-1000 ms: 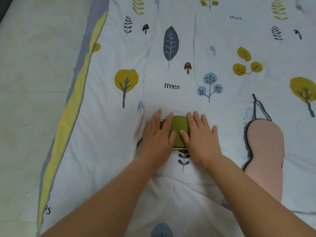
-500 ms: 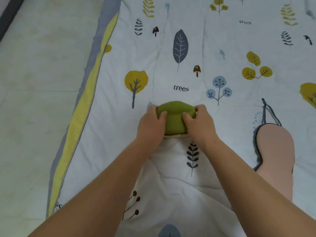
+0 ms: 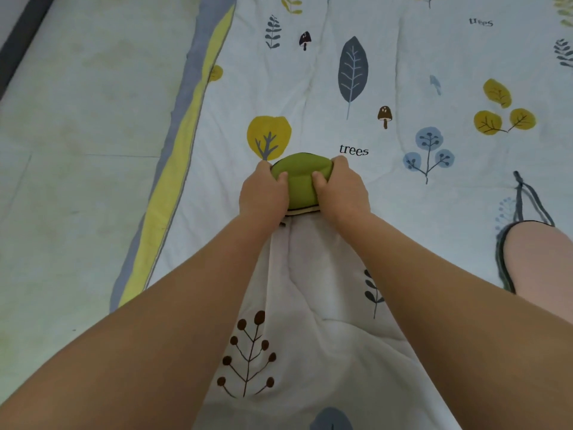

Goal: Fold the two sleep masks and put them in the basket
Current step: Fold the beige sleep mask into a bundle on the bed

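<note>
Left hand (image 3: 263,193) and right hand (image 3: 341,190) pinch the folded green padded fabric sleep mask (image 3: 299,178) closed on the tree-print quilt (image 3: 341,305); 2 thumbs should keep edges aligned.

The green sleep mask (image 3: 302,181) looks like soft, matt, padded cloth with a pale trimmed edge. The pink sleep mask (image 3: 541,262), at the quilt's right edge, is smooth matt fabric with dark binding. The quilt (image 3: 403,212) is printed, wrinkled cotton-like cloth. The floor (image 3: 77,150) looks hard, faintly glossy.
</note>
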